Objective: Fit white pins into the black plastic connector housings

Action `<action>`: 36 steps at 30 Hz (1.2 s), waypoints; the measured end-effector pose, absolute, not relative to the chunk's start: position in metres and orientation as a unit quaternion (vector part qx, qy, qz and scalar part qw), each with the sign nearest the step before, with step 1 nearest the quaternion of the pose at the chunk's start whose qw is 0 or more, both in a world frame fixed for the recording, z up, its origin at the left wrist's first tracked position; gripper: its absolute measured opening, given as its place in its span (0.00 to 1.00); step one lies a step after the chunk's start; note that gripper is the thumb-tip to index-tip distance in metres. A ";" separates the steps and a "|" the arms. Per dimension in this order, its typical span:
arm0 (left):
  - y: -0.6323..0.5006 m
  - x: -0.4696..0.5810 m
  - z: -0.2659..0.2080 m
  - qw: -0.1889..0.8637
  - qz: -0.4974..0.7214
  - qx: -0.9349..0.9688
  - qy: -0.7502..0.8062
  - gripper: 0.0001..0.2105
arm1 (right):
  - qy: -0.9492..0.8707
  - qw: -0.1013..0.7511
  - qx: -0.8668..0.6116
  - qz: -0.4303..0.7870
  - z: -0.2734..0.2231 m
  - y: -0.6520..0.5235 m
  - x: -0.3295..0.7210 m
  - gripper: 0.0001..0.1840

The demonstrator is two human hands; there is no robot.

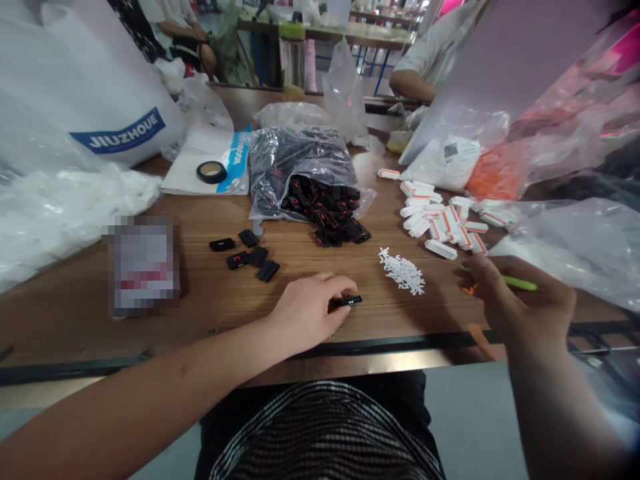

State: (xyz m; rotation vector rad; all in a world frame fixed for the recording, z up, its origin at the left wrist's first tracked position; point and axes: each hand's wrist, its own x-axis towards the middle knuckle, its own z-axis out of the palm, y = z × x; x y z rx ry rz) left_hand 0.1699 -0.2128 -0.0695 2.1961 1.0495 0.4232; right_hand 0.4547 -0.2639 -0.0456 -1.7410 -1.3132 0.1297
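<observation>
My left hand (311, 308) is closed around a black connector housing (351, 301), whose row of holes faces outward near the table's front edge. Over to the right, my right hand (525, 307) grips a thin bright-green stick-like tool (521, 283); its exact kind is unclear. Between the two hands lies a pile of tiny white plugs (404, 272). White housings with orange strips (443, 223) are heaped just beyond my right hand. Several loose black connectors (257, 257) lie past my left hand, and more spill from a clear plastic bag (300, 153). Small orange bits (470, 290) show beside my right fingers.
Black tape (211, 172) rests on a paper stack (185, 160) at the back left. A blurred-out box (145, 267) stands on the left. Plastic bags (580, 240) crowd the right side, a large white bag (85, 87) the left. Other people sit across the table.
</observation>
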 end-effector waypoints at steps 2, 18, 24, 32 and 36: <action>-0.214 0.168 -0.066 0.296 0.140 0.859 0.394 0.11 | -0.616 0.352 -0.705 0.017 -0.051 -0.269 0.478 0.08; -0.189 0.138 -0.043 0.138 0.034 0.878 0.457 0.07 | -0.823 0.149 -0.546 -0.037 -0.041 -0.179 0.395 0.15; -0.190 0.131 -0.042 0.094 0.024 0.872 0.479 0.08 | -0.797 0.064 -0.591 -0.105 -0.054 -0.145 0.357 0.20; -0.199 0.100 -0.045 0.039 0.007 0.842 0.538 0.11 | -0.798 0.122 -0.584 -0.087 -0.050 -0.151 0.371 0.15; -0.208 0.088 -0.041 0.002 0.024 0.831 0.556 0.12 | -0.801 0.206 -0.561 -0.024 -0.044 -0.178 0.375 0.23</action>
